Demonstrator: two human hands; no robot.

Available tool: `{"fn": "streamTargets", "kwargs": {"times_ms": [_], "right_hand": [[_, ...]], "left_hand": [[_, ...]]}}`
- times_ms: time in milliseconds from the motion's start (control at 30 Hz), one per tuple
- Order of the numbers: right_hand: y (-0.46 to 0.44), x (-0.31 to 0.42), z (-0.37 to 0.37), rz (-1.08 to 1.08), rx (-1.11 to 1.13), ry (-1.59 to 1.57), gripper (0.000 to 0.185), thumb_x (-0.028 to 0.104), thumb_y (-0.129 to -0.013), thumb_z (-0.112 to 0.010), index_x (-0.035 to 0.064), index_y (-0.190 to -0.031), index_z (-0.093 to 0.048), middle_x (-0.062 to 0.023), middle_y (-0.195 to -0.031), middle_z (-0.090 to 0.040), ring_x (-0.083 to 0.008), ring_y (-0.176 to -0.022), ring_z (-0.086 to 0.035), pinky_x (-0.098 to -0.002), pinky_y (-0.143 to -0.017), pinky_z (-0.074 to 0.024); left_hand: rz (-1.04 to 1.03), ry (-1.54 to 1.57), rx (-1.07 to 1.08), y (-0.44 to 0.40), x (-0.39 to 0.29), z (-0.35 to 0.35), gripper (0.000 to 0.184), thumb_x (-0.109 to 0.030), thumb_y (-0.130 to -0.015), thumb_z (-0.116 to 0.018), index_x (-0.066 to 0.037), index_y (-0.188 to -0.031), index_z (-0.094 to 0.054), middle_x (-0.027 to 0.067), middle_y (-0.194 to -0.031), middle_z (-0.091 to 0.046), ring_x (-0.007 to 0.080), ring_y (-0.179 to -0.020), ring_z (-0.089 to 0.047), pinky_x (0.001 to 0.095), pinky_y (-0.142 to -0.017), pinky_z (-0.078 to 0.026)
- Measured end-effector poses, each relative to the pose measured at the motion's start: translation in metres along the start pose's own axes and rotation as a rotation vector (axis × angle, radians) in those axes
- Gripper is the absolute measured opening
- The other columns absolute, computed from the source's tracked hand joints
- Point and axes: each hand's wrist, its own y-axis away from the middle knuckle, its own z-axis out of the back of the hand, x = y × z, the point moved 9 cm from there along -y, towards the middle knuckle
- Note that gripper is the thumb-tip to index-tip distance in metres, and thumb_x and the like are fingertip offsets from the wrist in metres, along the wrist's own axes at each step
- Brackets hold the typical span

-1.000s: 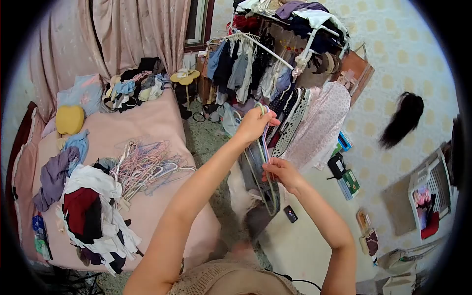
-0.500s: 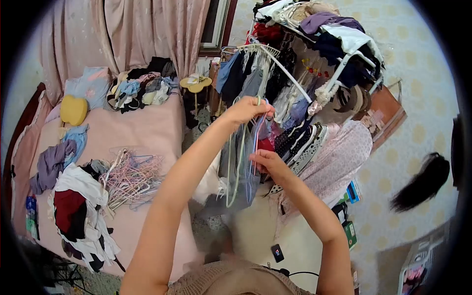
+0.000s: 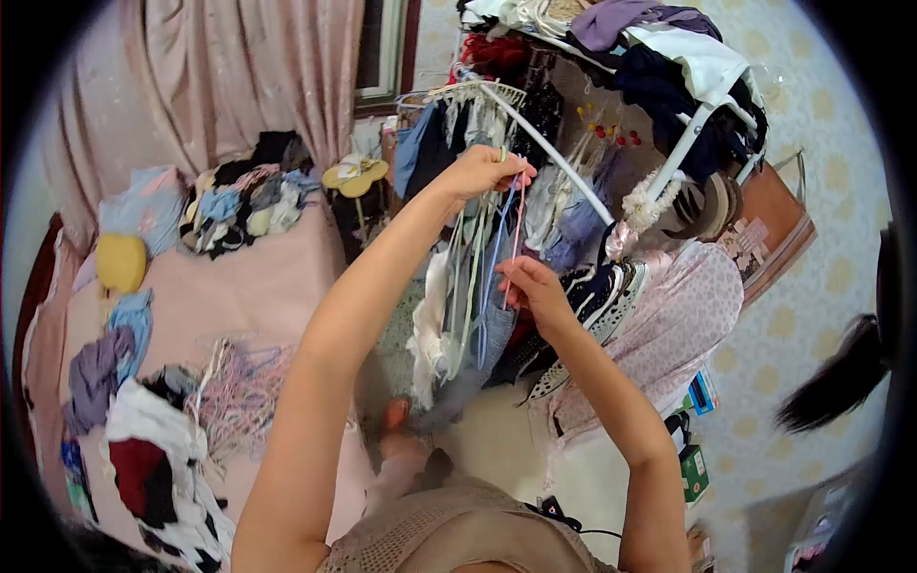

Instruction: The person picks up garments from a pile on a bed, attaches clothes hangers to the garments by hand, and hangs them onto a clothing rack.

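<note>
My left hand (image 3: 487, 174) is closed around the ends of a few thin clothes hangers, held up in front of the clothes rack. Pale green hangers (image 3: 462, 277) and a blue hanger (image 3: 489, 277) dangle below it, edge-on. Lower and to the right, my right hand (image 3: 531, 286) pinches the side of a pink hanger (image 3: 518, 224), whose upper end is also at my left hand. Behind the hangers are a white garment (image 3: 430, 329) and a grey-blue garment (image 3: 493, 349); whether either is on these hangers I cannot tell.
A white-framed rack (image 3: 549, 153) loaded with clothes stands ahead. On the pink bed (image 3: 258, 263) at left lie clothing piles (image 3: 244, 205), a tangle of hangers (image 3: 244, 392) and a yellow cushion (image 3: 121, 263). A small yellow table (image 3: 355, 175) stands between bed and rack.
My view has shifted, so the bed sits lower and further left. Both hands are higher in view, and the pink hanger now stands apart from the blue one. A foot has come into view below.
</note>
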Motion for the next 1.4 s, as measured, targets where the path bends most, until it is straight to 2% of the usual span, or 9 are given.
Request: {"fn": "streamTargets", "kwargs": {"times_ms": [233,467,500,833,900,933,1033,1200,1400], "right_hand": [[-0.068,-0.013,0.051,-0.04,-0.258,-0.002,0.019,0.023,-0.087,-0.052,0.0054,-0.089,-0.058,-0.0016,-0.07,-0.057,-0.0058,-0.054,-0.05,-0.0196,-0.049,-0.0378],[-0.103,-0.011,0.08,-0.012,-0.584,-0.101,0.018,0.023,-0.088,-0.052,0.0064,-0.087,-0.057,0.0011,-0.068,-0.057,-0.0036,-0.052,-0.049,-0.0172,-0.049,-0.0365],[-0.105,-0.013,0.086,-0.021,-0.607,-0.102,0.018,0.023,-0.088,-0.052,0.0064,-0.087,-0.057,0.0011,-0.068,-0.057,-0.0036,-0.052,-0.049,-0.0172,-0.049,-0.0365],[-0.109,-0.08,0.117,-0.234,-0.692,-0.088,0.02,0.021,-0.087,-0.05,0.0031,-0.09,-0.058,-0.0058,-0.07,-0.061,-0.012,-0.054,-0.058,-0.0215,-0.049,-0.0477],[-0.11,-0.06,0.117,-0.317,-0.625,0.334,0.026,0.026,-0.087,-0.05,0.0026,-0.083,-0.06,-0.0066,-0.065,-0.061,-0.0128,-0.055,-0.06,-0.0262,-0.051,-0.0489],[-0.112,-0.023,0.108,-0.374,-0.569,0.867,0.03,0.03,-0.085,-0.051,0.0034,-0.076,-0.062,-0.0103,-0.061,-0.06,-0.0203,-0.055,-0.061,-0.0341,-0.053,-0.0491],[-0.119,0.06,0.096,-0.06,-0.872,1.408,0.027,0.031,-0.081,-0.054,0.0063,-0.075,-0.063,-0.0143,-0.063,-0.059,-0.0339,-0.061,-0.059,-0.0409,-0.057,-0.0468],[-0.149,0.084,0.109,0.193,-0.994,1.23,0.03,0.025,-0.077,-0.061,-0.001,-0.092,-0.058,-0.0129,-0.06,-0.059,-0.0304,-0.055,-0.059,-0.0389,-0.057,-0.0465],[-0.186,0.059,0.128,0.019,-0.932,0.858,0.033,0.021,-0.078,-0.059,-0.0044,-0.098,-0.054,-0.0146,-0.063,-0.061,-0.0273,-0.055,-0.061,-0.0369,-0.059,-0.0466]], "left_hand": [[-0.083,-0.034,0.256,-0.109,0.03,0.01,0.029,-0.025,-0.087,-0.053,-0.002,-0.1,-0.063,0.0015,-0.087,-0.064,0.0051,-0.074,-0.051,0.0203,-0.067,-0.041],[-0.307,-0.135,0.322,-0.198,0.06,-0.004,0.032,-0.036,-0.078,-0.062,-0.005,-0.078,-0.066,0.0008,-0.053,-0.047,0.0079,-0.054,-0.04,0.027,-0.052,-0.036],[-0.233,-0.289,0.423,-0.199,0.062,-0.01,0.032,-0.03,-0.086,-0.053,-0.004,-0.099,-0.065,0.0036,-0.087,-0.065,0.0068,-0.076,-0.053,0.024,-0.071,-0.042],[-0.323,-0.506,0.318,-0.238,0.096,-0.016,0.025,-0.041,-0.079,-0.057,-0.022,-0.089,-0.069,0.0048,-0.057,-0.053,0.015,-0.058,-0.049,0.0286,-0.064,-0.04],[-0.318,-0.622,0.325,-0.241,0.1,-0.019,0.028,-0.046,-0.077,-0.056,-0.023,-0.085,-0.07,0.0056,-0.057,-0.055,0.0165,-0.065,-0.054,0.0313,-0.08,-0.035],[-0.299,-0.583,0.346,-0.246,0.105,-0.02,0.03,-0.048,-0.074,-0.056,-0.021,-0.074,-0.069,0.0068,-0.055,-0.055,0.0222,-0.069,-0.057,0.042,-0.098,-0.017],[-0.317,-0.669,0.304,-0.245,0.102,-0.02,0.033,-0.05,-0.074,-0.056,-0.021,-0.077,-0.07,0.0034,-0.058,-0.057,0.0191,-0.07,-0.055,0.0361,-0.091,-0.025],[-0.364,-0.691,0.232,-0.247,0.104,-0.021,0.039,-0.048,-0.077,-0.053,-0.013,-0.063,-0.064,0.0062,-0.06,-0.056,0.0226,-0.076,-0.055,0.0486,-0.095,-0.017],[-0.442,-0.745,0.196,-0.248,0.105,-0.02,0.032,-0.043,-0.079,-0.053,-0.013,-0.076,-0.065,0.0061,-0.072,-0.059,0.0255,-0.093,-0.051,0.0494,-0.096,-0.018]]}}
